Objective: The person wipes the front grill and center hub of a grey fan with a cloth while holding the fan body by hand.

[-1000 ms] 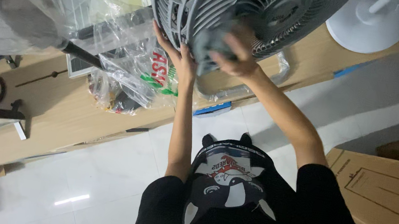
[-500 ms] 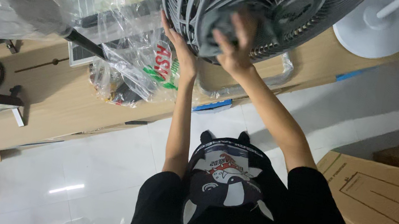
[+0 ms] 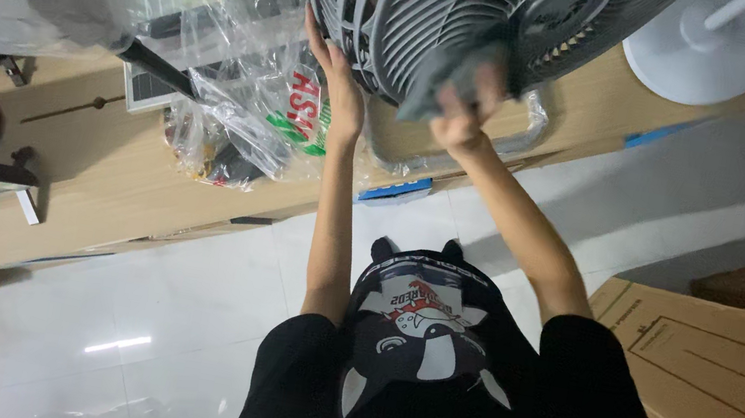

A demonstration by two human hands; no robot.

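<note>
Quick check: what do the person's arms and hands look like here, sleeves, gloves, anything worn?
Both arms are bare from the short black sleeves down. The left hand and right hand wear no gloves; no watch, ring or band shows. The black T-shirt carries a cartoon print in white, grey and red on the chest.

Scene was dim, light uneven. Glare streak showed on glossy floor (image 3: pixel 118 343) at 7 o'clock. Plastic bags (image 3: pixel 238 106) at 11 o'clock caught sheen. Right hand (image 3: pixel 458 118) was motion-blurred. Edges bent slightly.
</note>
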